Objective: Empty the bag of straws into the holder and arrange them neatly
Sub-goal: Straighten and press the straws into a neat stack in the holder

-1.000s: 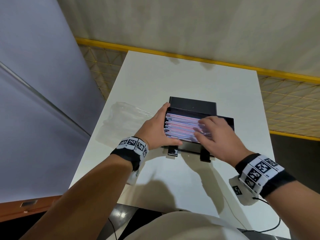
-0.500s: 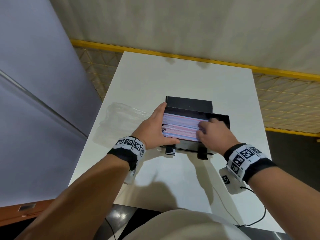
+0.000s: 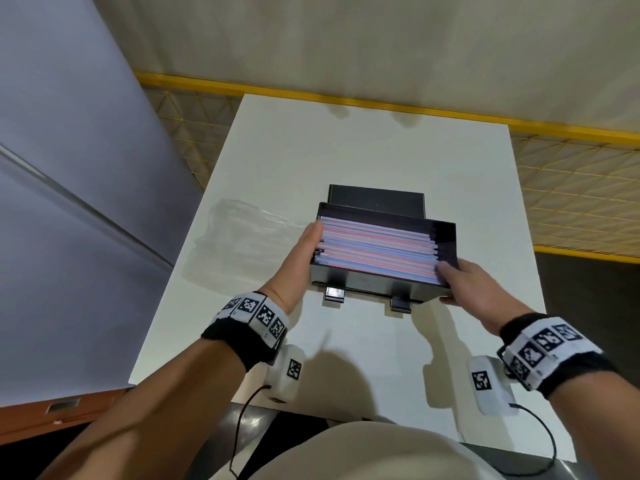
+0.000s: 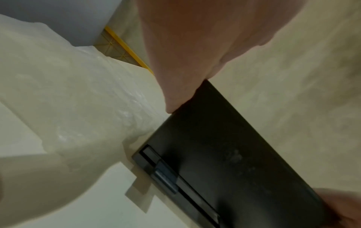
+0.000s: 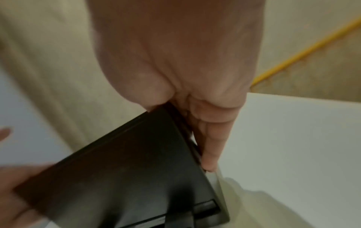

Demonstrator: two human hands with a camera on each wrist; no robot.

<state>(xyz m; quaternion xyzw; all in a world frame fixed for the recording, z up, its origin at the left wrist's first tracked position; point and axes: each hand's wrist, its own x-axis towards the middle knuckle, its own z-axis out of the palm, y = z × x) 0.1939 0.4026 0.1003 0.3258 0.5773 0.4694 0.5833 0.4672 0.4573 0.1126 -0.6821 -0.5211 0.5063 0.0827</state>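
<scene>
A black straw holder (image 3: 374, 284) stands mid-table, filled with pink, blue and white wrapped straws (image 3: 377, 249) lying flat, left to right. Its lid (image 3: 377, 200) is open behind it. My left hand (image 3: 306, 252) grips the holder's left end, thumb up at the rim beside the straw ends. The right hand (image 3: 455, 284) pinches the right front corner, thumb on top by the straws and fingers underneath. In the wrist views the left hand (image 4: 175, 92) touches the holder's (image 4: 224, 146) edge, and the fingers (image 5: 210, 146) of the right hand run along the holder's (image 5: 126, 169) end.
The empty clear plastic bag (image 3: 242, 237) lies crumpled left of the holder on the white table (image 3: 346, 150). A grey wall stands along the table's left side. Yellow-edged mesh flooring shows beyond the far and right edges. Wrist-camera cables hang over the near edge.
My right hand left the top of the straws and went to the holder's right front corner. The left hand slid from the front left corner to the left end.
</scene>
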